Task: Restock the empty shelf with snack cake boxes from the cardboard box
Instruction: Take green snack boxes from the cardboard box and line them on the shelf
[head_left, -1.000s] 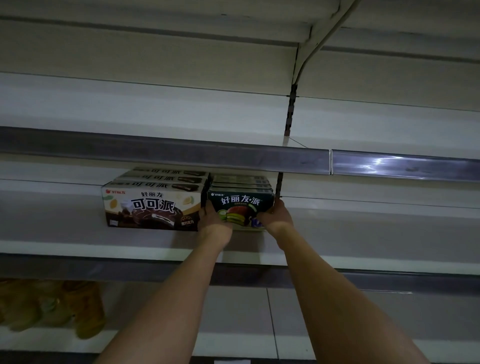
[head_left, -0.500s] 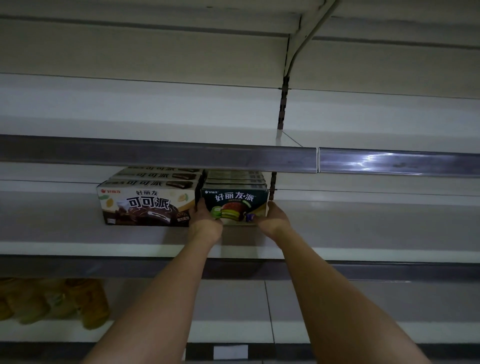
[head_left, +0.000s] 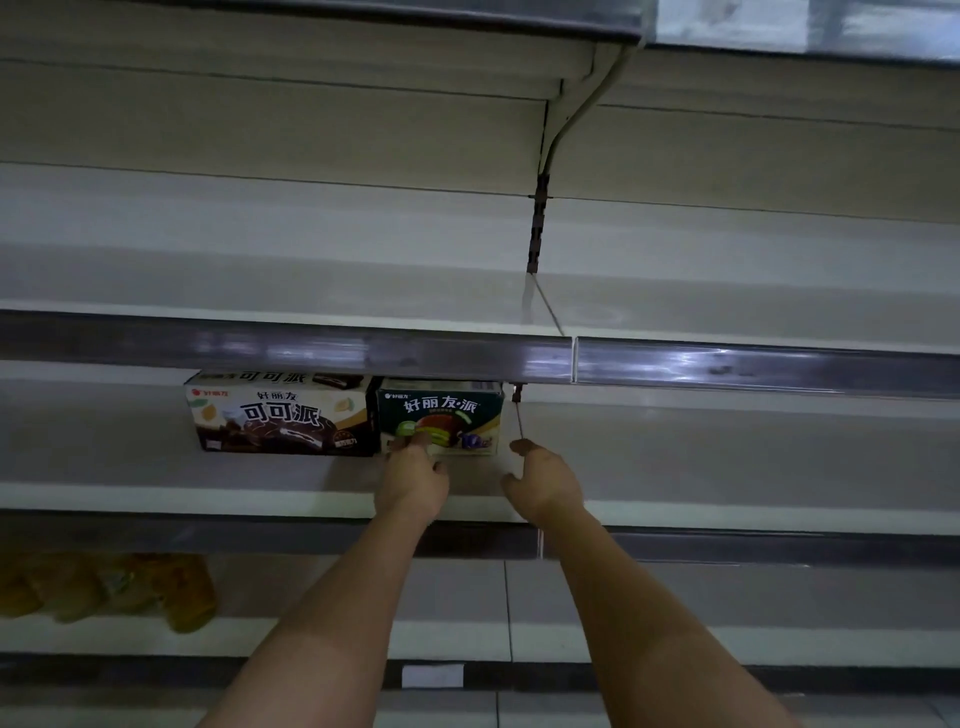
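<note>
Two box rows on shelf (head_left: 156, 493): brown box (head_left: 283, 415), green box (head_left: 441, 418). Left hand (head_left: 413, 480) fingertips apparently touching green; right hand (head_left: 545, 480) loose, empty. Mostly unfilled.

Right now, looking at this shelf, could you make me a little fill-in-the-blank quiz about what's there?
1. The green box stands directly to the ____ of the brown box.
2. The left hand touches the front of the ____ box.
3. The right hand holds ____.
4. Orange packets lie on the shelf ____ the boxes.

Missing words: right; green; nothing; below
</note>
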